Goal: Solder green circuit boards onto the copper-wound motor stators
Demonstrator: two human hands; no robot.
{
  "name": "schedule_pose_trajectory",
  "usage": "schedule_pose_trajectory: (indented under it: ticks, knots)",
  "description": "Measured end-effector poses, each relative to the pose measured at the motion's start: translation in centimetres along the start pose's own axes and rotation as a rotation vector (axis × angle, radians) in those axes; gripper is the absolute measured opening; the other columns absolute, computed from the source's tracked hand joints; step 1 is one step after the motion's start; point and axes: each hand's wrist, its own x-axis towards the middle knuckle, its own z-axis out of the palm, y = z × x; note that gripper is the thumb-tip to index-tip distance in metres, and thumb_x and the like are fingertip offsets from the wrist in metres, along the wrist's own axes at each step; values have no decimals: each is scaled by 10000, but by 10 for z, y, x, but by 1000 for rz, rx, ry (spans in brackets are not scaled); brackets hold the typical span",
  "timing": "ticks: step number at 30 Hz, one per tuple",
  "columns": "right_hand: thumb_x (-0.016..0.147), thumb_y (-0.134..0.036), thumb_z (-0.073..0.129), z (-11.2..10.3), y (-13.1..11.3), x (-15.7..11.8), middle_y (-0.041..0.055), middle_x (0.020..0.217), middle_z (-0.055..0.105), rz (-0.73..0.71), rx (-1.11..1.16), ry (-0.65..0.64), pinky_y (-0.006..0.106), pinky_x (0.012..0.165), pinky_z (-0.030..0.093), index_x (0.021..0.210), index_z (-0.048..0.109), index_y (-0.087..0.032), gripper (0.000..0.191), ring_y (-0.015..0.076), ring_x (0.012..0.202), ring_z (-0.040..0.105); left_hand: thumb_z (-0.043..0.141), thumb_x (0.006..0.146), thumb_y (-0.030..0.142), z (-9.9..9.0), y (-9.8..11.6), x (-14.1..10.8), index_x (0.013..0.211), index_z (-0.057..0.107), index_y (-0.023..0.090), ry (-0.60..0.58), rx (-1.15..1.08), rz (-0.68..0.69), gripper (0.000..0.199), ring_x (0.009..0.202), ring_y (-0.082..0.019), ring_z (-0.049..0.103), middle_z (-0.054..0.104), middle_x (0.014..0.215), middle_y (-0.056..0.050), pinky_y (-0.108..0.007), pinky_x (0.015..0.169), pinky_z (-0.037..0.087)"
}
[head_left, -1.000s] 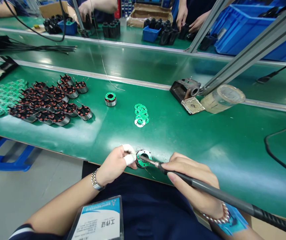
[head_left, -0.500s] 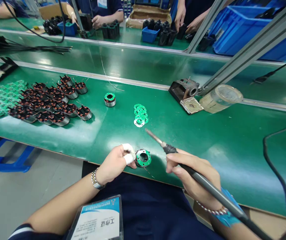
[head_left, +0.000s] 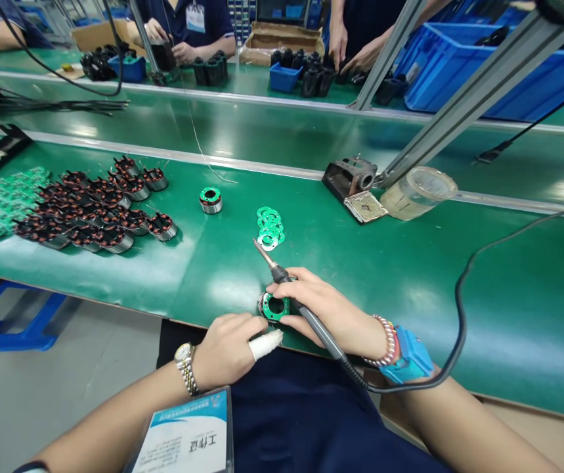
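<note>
Where right hand (head_left: 324,309) overlaps, stator (head_left: 282,307) partly hidden, soldering iron (head_left: 319,335) gripped

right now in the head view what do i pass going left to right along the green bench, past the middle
green circuit boards → copper-wound stators → lone stator topped with a green board → stacked green ring boards → soldering iron stand → translucent cylindrical container
</note>
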Motion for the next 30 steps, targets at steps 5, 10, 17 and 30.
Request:
schedule_pose_trajectory:
  ticks: [5,10,17,30]
  knots:
    - [776,-192,581,13,-5,-10,80,941,589,80,-18,150,391,782,501,1058,447,-199,312,215,926,516,594,737,280,-2,8,14,701,631,199,-4,-248,-116,96,669,-153,556,607,724,-38,-261,665,440]
    - [772,-185,588,27,-13,-15,82,916,589,134,-74,328,403,760,500,1051,448,-208,314,227,920,520,639,678,275,-10,14,27,669,574,146,-42,-653,-413,145,529,-104,528,551,579,18,-231,554,450]
    - [810,-83,495,26,-17,7,37,800,570,48,20,296,305,663,495,936,475,-216,184,175,769,521,678,638,258,-9,13,28,643,571,140,-27,-734,-436,159,527,-91,522,546,566,28,-223,548,454]
    - [784,-40,459,40,-23,6,19,738,511,159,0,393,266,613,461,942,444,-200,226,155,701,496,625,692,293,-8,14,25,681,566,136,24,-714,-429,168,544,-115,569,595,571,2,-247,583,480]
